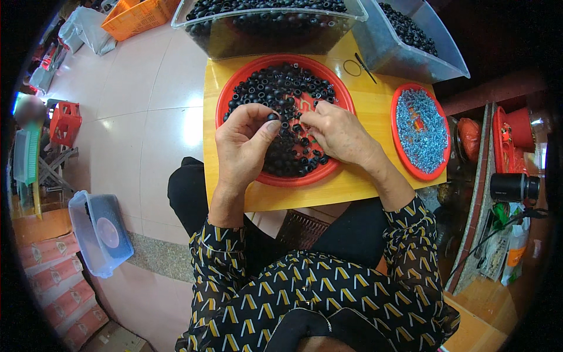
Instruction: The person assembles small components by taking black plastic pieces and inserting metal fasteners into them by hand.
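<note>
My left hand (239, 141) pinches a small round black cap-like piece (272, 117) between thumb and forefinger, above a round red tray (275, 179). Many small black ring-shaped pieces (264, 88) are heaped on the tray, thickest at its far and left parts. My right hand (346, 134) is over the tray's right side, its fingers curled together and pointing left at the loose pieces. Whatever its fingertips grip is too small and too covered to make out. A little red tray bottom shows between the hands.
Two clear bins, one straight ahead (264, 38) and one at far right (390, 56), hold more black pieces. A red plate (396, 138) of small shiny bluish pieces lies on the yellow table (375, 111). Near it are a thin loop (352, 68) and a dark stick (365, 67).
</note>
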Motion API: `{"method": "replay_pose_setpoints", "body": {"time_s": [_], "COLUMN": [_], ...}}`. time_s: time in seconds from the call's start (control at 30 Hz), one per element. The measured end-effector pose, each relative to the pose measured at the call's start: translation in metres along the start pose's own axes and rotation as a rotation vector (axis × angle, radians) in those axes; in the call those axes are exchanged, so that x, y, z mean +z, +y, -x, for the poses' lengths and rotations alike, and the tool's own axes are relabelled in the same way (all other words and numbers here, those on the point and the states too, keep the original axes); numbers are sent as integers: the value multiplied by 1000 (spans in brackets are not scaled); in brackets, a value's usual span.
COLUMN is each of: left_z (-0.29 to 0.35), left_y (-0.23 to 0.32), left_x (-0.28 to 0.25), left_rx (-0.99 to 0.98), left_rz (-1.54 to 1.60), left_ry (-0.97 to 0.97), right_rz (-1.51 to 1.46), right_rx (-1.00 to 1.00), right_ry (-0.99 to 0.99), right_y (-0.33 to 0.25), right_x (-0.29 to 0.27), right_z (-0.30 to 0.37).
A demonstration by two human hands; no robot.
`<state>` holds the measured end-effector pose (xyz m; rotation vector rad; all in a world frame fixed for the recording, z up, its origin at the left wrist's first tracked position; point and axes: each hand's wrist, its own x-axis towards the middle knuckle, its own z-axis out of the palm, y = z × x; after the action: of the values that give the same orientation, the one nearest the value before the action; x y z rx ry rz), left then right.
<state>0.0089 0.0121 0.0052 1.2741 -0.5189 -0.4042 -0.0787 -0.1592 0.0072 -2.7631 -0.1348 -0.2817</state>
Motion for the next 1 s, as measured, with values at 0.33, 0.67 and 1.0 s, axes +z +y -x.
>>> {"method": "replay_pose_setpoints", "body": {"time_s": [0.33, 0.67, 1.0], "left_z": [3, 9, 12], "left_y": [-7, -2, -5], "left_x": [-2, 7, 11], "left_rx": [-230, -174, -135], "left_rz": [504, 221, 139], "left_ry": [-128, -149, -129], "right_rz": [-81, -451, -774], "right_rx": [42, 58, 260], "right_ry": [120, 201, 197], "right_y": [-5, -44, -41], "right_x": [-2, -26, -23], "right_z": [-2, -5, 0]}}
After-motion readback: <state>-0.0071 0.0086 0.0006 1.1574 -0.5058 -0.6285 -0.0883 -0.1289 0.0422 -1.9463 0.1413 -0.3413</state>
